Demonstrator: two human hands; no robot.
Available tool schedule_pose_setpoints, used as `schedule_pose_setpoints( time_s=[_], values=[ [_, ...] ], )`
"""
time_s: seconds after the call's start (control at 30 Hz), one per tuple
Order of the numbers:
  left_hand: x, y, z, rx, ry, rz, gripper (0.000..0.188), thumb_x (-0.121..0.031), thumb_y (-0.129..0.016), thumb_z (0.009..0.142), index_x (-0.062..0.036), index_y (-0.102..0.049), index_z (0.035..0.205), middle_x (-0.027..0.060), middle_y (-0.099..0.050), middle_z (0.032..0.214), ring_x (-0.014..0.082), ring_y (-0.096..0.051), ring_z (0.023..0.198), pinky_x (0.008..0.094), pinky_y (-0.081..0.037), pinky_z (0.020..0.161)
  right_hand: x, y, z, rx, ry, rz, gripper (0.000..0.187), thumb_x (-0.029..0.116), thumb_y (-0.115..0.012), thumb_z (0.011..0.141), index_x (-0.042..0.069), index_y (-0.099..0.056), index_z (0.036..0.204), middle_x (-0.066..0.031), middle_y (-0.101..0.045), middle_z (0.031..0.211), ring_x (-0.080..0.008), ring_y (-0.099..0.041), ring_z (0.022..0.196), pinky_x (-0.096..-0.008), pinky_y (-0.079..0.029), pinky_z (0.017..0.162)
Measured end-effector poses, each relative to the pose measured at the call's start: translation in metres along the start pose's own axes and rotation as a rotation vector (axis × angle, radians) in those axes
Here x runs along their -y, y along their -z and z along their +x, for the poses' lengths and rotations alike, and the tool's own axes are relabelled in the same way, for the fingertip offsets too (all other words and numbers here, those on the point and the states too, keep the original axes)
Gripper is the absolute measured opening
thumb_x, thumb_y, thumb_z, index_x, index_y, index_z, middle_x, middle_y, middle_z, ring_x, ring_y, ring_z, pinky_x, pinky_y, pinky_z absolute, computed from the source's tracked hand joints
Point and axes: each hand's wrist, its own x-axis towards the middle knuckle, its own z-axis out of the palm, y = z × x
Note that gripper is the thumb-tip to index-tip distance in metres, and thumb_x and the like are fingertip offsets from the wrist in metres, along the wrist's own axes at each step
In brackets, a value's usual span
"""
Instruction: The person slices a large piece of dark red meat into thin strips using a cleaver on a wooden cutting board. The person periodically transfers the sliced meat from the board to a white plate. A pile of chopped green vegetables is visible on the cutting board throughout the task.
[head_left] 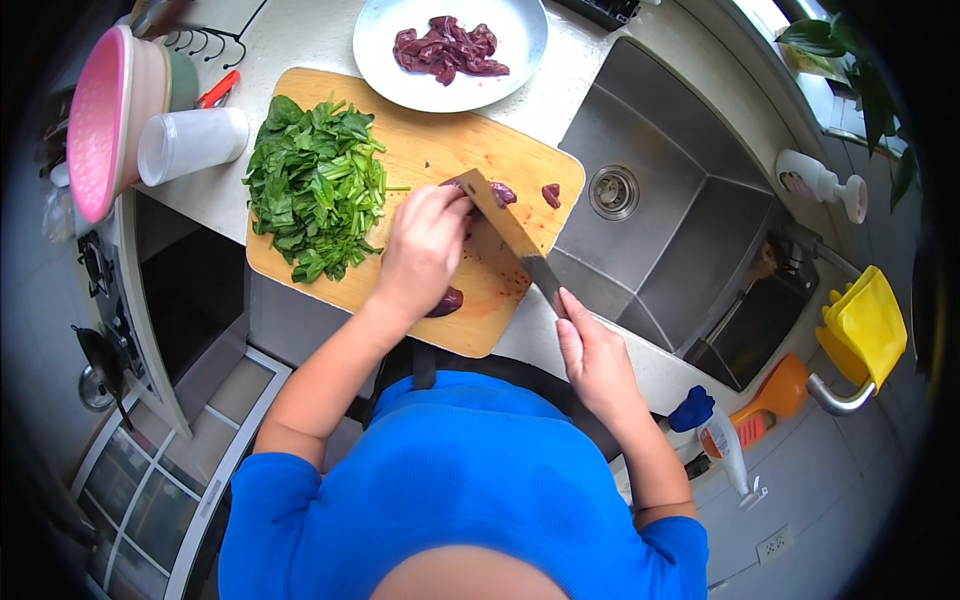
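My right hand grips the handle of a kitchen knife. Its broad blade stands over the wooden cutting board, slanting up and left. Against the blade's left side, my left hand has its fingers curled down on dark red meat, perhaps liver, mostly hidden beneath them. A cut piece of the meat shows just right of the blade, with a small scrap farther right. Another dark red lump lies near the board's front edge, below my left wrist. Chopped leafy greens are heaped on the board's left side.
A white plate of sliced dark red meat stands behind the board. The steel sink opens on the right. At left are a translucent plastic container and a pink basin. Yellow gloves hang far right.
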Motion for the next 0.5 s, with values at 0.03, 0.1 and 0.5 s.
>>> schedule_pose_setpoints(
  time_s=[0.03, 0.1, 0.5],
  values=[
    [-0.003, -0.007, -0.001, 0.027, 0.041, -0.057, 0.026, 0.004, -0.061, 0.077, 0.0038, -0.064, 0.102, 0.0167, -0.06, 0.107, 0.0356, -0.056, 0.105, 0.0437, -0.045, 0.092, -0.004, -0.004, -0.001, 0.0, 0.017, -0.042, 0.041, 0.025, -0.057, 0.096, 0.001, -0.054, 0.129, -0.0216, -0.068, 0.094, -0.0387, -0.067, 0.085, -0.0426, -0.055, 0.075],
    [0.004, -0.02, -0.005, 0.004, 0.022, -0.067, 0.028, 0.005, -0.059, 0.076, 0.0041, -0.063, 0.104, 0.0175, -0.06, 0.109, 0.0366, -0.056, 0.105, 0.0443, -0.045, 0.092, -0.008, -0.008, 0.0, -0.017, 0.052, -0.13, 0.043, 0.027, -0.058, 0.094, 0.002, -0.053, 0.129, -0.0216, -0.068, 0.086, -0.0395, -0.067, 0.076, -0.045, -0.055, 0.067],
    [0.007, -0.025, -0.017, -0.047, -0.004, -0.125, 0.025, 0.006, -0.066, 0.072, 0.0048, -0.064, 0.097, 0.0158, -0.06, 0.103, 0.0353, -0.058, 0.099, 0.0429, -0.047, 0.088, -0.009, -0.012, 0.044, -0.137, 0.095, -0.061, 0.041, 0.028, -0.055, 0.097, 0.002, -0.054, 0.128, -0.0225, -0.068, 0.096, -0.0381, -0.067, 0.087, -0.0441, -0.054, 0.075]
  ],
)
